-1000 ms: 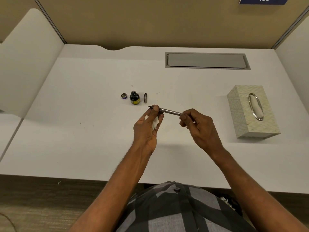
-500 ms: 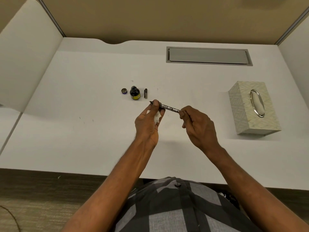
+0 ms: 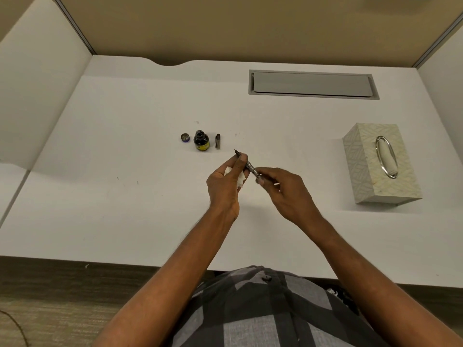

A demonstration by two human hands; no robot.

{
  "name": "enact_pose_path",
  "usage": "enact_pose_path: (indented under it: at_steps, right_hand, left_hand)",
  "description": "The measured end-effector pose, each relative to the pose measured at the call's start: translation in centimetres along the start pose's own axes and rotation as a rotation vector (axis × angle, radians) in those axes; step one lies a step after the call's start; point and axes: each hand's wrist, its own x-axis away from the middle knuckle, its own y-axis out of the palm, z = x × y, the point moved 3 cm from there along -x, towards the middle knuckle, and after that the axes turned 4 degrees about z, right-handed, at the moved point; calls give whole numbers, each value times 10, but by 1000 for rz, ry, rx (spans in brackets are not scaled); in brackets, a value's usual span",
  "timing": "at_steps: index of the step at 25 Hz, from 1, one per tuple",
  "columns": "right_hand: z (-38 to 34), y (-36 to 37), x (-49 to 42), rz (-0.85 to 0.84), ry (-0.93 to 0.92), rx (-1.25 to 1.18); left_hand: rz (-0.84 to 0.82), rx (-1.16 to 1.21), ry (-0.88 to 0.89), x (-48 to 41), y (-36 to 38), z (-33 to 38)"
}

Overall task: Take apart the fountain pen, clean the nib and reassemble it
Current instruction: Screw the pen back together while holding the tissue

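Observation:
A dark, slim fountain pen [image 3: 251, 168] is held above the white desk [image 3: 125, 171] between both hands, its nib [image 3: 236, 152] pointing up and to the left. My left hand [image 3: 226, 186] pinches the pen just behind the nib and also holds a crumpled white tissue [image 3: 240, 179] in its fingers. My right hand [image 3: 285, 192] grips the pen's rear end, which its fingers hide. The pen cap [image 3: 217, 141] lies on the desk beside an open ink bottle [image 3: 201, 141] and the bottle's lid [image 3: 185, 138].
A patterned tissue box [image 3: 378, 164] stands at the right of the desk. A grey cable hatch [image 3: 313, 84] is set into the desk at the back. Partition walls close in the left, back and right sides.
The pen has tilted steeper, its nib now pointing more away from me. My right hand has slid closer to my left hand along the pen. The view has shifted slightly.

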Motion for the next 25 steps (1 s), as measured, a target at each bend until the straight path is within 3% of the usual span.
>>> enact_pose_path:
  at_steps: [4, 7, 12, 18, 25]
  right_hand:
    - [1, 9, -13, 27, 189, -156]
    - [6, 15, -28, 54, 262, -240]
    - [12, 38, -64, 18, 199, -100]
    - [37, 65, -115, 61, 358, -99]
    - [60, 93, -149, 66, 454, -30]
  left_hand:
    - [-6, -1, 4, -11, 3, -3]
    - [-2, -159, 42, -18, -2, -7]
    - [-36, -375, 126, -54, -3, -10]
    - [53, -703, 253, -118, -3, -13]
    - [85, -913, 247, -171, -2, -22]
